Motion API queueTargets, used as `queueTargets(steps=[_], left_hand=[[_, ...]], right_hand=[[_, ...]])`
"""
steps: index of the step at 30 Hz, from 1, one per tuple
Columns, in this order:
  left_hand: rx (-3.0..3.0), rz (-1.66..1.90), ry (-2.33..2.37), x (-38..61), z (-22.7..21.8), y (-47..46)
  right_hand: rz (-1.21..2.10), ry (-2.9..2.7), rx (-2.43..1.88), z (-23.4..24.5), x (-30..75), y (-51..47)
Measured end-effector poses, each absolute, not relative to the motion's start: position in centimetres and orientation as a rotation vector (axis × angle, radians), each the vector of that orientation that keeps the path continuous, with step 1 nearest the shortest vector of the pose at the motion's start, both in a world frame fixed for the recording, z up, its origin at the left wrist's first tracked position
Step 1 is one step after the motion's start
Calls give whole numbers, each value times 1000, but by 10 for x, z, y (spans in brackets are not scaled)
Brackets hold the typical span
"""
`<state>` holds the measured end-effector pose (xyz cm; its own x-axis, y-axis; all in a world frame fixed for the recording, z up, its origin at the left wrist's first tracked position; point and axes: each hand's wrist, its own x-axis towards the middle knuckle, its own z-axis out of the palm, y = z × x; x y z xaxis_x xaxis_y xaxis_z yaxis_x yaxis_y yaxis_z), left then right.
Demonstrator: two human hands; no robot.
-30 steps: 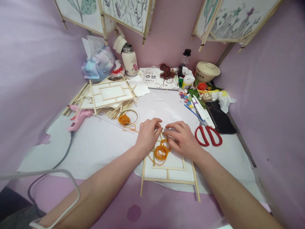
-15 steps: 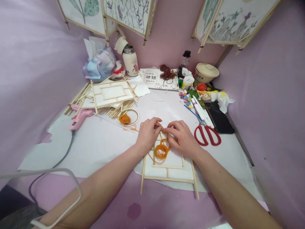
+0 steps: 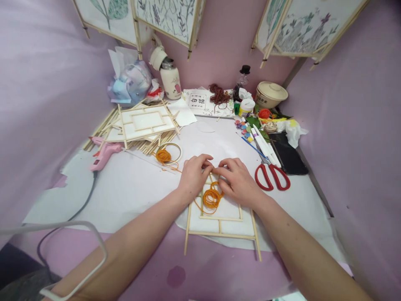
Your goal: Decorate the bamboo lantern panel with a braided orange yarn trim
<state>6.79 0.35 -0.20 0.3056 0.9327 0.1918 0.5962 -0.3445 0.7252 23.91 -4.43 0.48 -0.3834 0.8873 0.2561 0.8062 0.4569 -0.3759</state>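
A wooden stick frame backed with white paper (image 3: 221, 225) lies flat before me, its far end hidden under my hands. At that end my left hand (image 3: 194, 175) is closed in a pinch on the orange cord, thumb against index finger. Facing it, my right hand (image 3: 239, 179) pinches the same cord, and the fingertips of both hands nearly meet. A loose coil of orange cord (image 3: 211, 198) rests on the frame's paper between my wrists. One strand runs left from my hands toward an orange cord ball (image 3: 163, 156) next to a ring-shaped roll (image 3: 175, 151).
Red-handled scissors (image 3: 272, 177), white markers (image 3: 266, 146) and a black phone (image 3: 290, 156) lie at the right. A pink glue gun (image 3: 106, 154) with its cable is at the left, near a stacked frame (image 3: 145, 121) on loose sticks. An open flask (image 3: 171, 81) stands behind.
Almost nothing differs. The fingertips shift very slightly at the frame's far end, and the whole view drifts a little.
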Motion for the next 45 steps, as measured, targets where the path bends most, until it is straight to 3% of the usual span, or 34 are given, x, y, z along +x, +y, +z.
queueTargets(steps=[45], left_hand=[[2237,676,1432,59,8,-30]], right_hand=[[278,-2258,-1383,2,243,-43]])
